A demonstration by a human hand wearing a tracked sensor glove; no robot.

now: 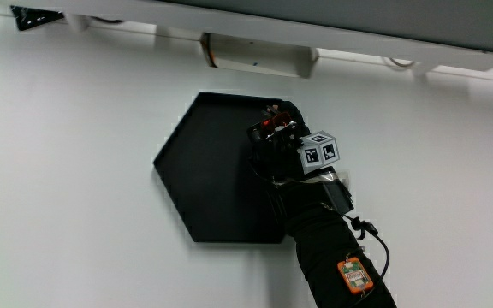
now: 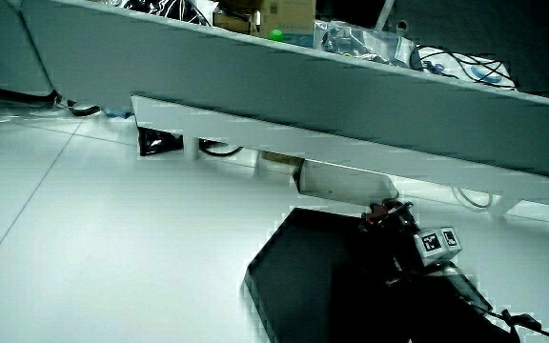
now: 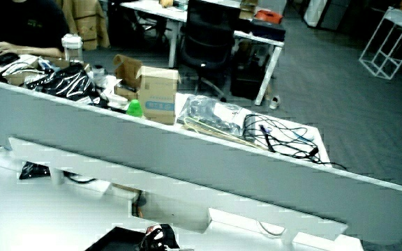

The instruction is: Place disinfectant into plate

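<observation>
A black six-sided plate (image 1: pixel 204 171) lies flat on the white table; it also shows in a side view (image 2: pixel 313 276). The gloved hand (image 1: pixel 276 141) hovers over the plate's corner nearest the partition, with the forearm reaching in from the person's edge. Its fingers are curled around a small dark thing with red parts, the disinfectant (image 1: pixel 272 122), which is mostly hidden by the glove. The patterned cube (image 1: pixel 318 152) sits on the back of the hand. In both side views the hand (image 2: pixel 394 224) (image 3: pixel 159 238) is low, near the plate.
A low grey partition (image 1: pixel 315 26) runs along the table's edge farthest from the person. A white cylinder (image 1: pixel 255 56) lies at its foot, close to the plate. A small black bracket (image 1: pixel 34 17) sits under the partition. A cable (image 1: pixel 375 244) trails from the forearm.
</observation>
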